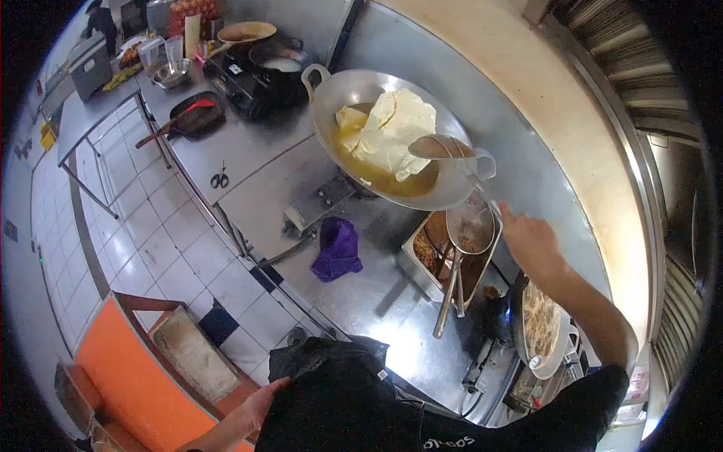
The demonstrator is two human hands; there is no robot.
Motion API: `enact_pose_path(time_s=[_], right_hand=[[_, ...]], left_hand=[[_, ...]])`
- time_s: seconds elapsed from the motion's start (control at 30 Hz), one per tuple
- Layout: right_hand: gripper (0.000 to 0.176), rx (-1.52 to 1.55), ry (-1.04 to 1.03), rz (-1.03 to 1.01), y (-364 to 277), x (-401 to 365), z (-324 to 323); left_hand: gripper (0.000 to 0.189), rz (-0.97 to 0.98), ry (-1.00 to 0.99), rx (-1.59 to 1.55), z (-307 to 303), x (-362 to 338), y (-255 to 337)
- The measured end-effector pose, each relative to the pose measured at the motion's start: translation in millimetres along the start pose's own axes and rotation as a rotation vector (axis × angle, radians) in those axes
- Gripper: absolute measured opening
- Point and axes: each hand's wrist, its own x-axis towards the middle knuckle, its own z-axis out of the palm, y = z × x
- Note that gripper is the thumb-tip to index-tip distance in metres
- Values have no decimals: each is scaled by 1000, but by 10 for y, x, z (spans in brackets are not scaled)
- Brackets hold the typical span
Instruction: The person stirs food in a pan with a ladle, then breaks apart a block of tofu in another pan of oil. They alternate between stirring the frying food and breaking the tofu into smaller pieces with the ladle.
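My right hand (531,239) is closed round the handle of a spatula (444,148) with a wide, rounded head. That head lies over the right side of a large two-handled metal wok (331,90), against a big pale yellow block that looks like butter or margarine (395,124). Yellow liquid (388,181) pools around and below the block. My left hand (256,409) is low beside my dark clothing, with its fingers largely hidden against the cloth. Whether it holds anything does not show.
Below the wok, a strainer (471,226) rests across a rectangular metal pan (410,252) with brown food. A purple cloth (337,250) lies on the steel counter (376,297). Another pan of frying food (541,324) stands lower right. Scissors (219,178) and a dark pan (202,113) are farther left.
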Motion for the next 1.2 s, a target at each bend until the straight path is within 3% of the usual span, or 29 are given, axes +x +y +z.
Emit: enact_pose_path(time_s=[0.03,0.07,0.13,0.23,0.37,0.47,0.63,0.83,0.97,1.07,1.2], right_hand=[[50,6,2,-12,-92,4,-47],[48,-11,-3,-40,-158,27,-93],[47,-32,-12,-68,-284,66,-226],[43,-85,-10,-155,-370,155,-388],[33,-95,34,-315,-316,315,-600],[29,-47,7,-372,-162,419,-671],[35,80,-39,-294,19,464,-207],[36,99,-58,-242,-206,395,-32],[24,109,-67,-255,-361,402,-225],[18,94,1,-312,-388,489,-315],[12,-44,-167,-386,-528,770,-721]], left_hand=[[53,-112,-278,-84,38,-36,18],[53,-125,-278,-89,79,-20,7],[59,60,281,121,212,55,-75],[61,125,266,167,476,-78,-143],[64,68,224,104,595,-133,-148],[67,143,335,190,556,-95,-131],[69,137,241,141,484,-62,-148],[71,81,202,117,295,73,-57],[71,87,189,180,462,13,-72],[70,74,287,165,555,-34,-73],[70,51,202,167,509,4,-119]])
